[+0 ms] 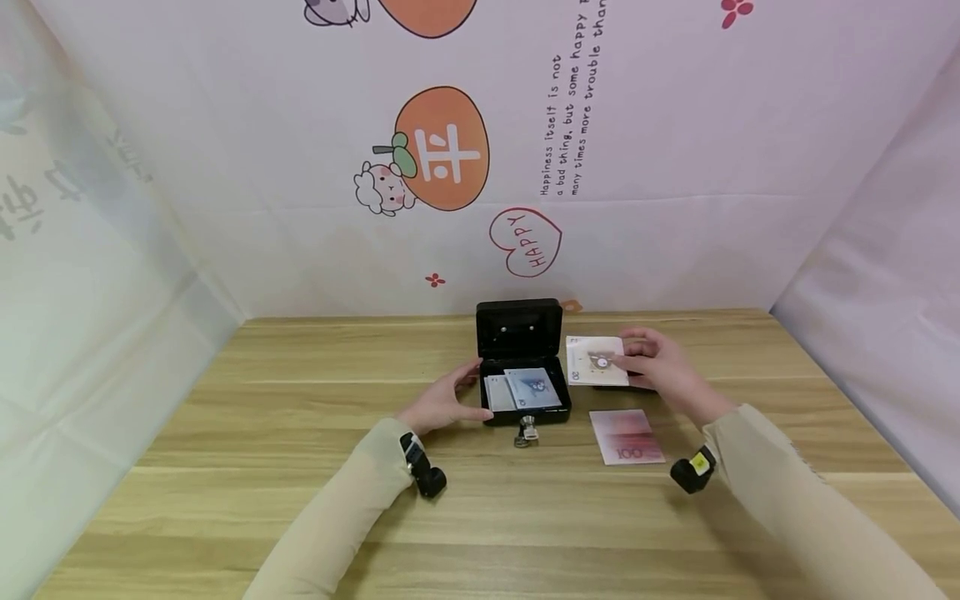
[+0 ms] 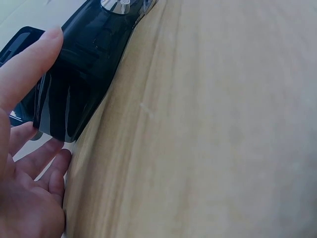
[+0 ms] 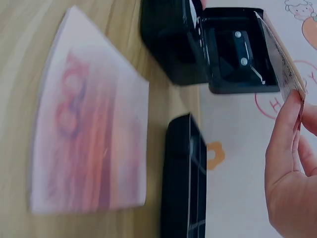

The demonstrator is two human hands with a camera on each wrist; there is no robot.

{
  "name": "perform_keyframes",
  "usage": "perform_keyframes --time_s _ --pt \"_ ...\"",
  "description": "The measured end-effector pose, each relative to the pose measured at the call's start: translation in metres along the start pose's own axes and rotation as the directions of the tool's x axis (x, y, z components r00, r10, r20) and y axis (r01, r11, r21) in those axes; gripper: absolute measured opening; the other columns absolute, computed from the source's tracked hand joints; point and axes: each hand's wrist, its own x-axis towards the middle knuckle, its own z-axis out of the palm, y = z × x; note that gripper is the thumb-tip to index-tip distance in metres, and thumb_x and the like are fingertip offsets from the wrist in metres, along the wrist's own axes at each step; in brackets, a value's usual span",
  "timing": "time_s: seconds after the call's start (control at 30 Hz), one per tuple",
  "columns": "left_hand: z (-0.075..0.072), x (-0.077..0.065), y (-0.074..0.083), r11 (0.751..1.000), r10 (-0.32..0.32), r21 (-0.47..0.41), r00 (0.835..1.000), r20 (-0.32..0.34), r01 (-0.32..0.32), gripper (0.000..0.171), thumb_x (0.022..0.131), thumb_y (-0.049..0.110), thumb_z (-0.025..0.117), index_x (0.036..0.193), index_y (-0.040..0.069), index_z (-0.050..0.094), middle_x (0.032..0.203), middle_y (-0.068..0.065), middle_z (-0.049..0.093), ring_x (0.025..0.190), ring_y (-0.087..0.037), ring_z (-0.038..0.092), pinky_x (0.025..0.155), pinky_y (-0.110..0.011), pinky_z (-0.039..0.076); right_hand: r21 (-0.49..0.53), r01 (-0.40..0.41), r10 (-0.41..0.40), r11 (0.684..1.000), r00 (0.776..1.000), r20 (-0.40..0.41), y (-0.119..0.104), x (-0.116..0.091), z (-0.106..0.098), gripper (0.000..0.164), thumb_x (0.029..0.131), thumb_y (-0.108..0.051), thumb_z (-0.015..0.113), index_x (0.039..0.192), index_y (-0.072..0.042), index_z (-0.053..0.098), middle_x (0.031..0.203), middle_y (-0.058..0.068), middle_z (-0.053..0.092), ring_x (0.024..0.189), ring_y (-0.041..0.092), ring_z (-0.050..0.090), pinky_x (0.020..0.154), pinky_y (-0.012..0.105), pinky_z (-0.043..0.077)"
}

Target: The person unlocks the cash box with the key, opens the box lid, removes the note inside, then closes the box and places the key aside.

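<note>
**Wooden table point(image 1: 225, 483): notes partly boxed**

Just below centre, we see the left hand point(image 1: 442, 406) loosely grip the open black box point(image 1: 517, 343), blue notes point(image 1: 536, 388) inside; the right hand point(image 1: 673, 379) pinches cream notes point(image 1: 585, 362). These and a pink note point(image 1: 628, 436), perhaps a stack, are still outside, at right.

The held note point(image 1: 585, 363) read 20, the pink note point(image 1: 627, 435) 100; on the cloth point(image 1: 675, 167), an orange point(image 1: 468, 133) bore 平, a heart point(image 1: 527, 243) HAPPY twice, and lettering point(image 1: 568, 125) began "Happiness itself is not".
</note>
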Motion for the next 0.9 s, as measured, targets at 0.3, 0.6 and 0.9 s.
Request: perform_keyframes --time_s 0.3,0.6,0.9 --pt "-0.001 0.002 -0.001 1.0 0.003 -0.017 1.0 0.004 -0.003 0.093 0.076 0.024 0.08 0.151 0.017 0.026 0.148 -0.011 0.038 0.136 -0.027 0.037 0.113 -0.042 0.028 0.009 0.011 -0.011 1.0 1.0 0.029 0.014 -0.015 -0.027 0.052 0.093 -0.006 0.057 0.134 0.008 0.03 0.093 -0.01 0.054 0.079 0.003 0.056 0.066 0.023 0.051" --pt "-0.001 0.0 0.001 1.0 0.016 -0.024 1.0 0.017 -0.016 0.092 0.078 0.023 0.079 0.151 0.015 0.024 0.15 -0.013 0.036 0.136 -0.029 0.036 0.113 -0.044 0.027 -0.112 -0.004 0.011 0.994 0.998 0.062 0.025 -0.033 -0.043 0.058 0.092 -0.012 0.06 0.137 0.009 0.03 0.103 0.005 0.053 0.082 0.004 0.058 0.07 0.026 0.054" --pt "-0.002 0.0 0.0 1.0 0.0 -0.019 1.0 0.022 0.0 0.093 0.077 0.025 0.08 0.151 0.017 0.024 0.15 -0.011 0.036 0.136 -0.027 0.036 0.113 -0.044 0.028 -0.112 -0.018 0.029 0.994 0.995 0.1 0.041 -0.046 -0.064 0.059 0.092 -0.012 0.059 0.137 0.01 0.028 0.106 0.007 0.055 0.083 0.009 0.063 0.072 0.031 0.056"
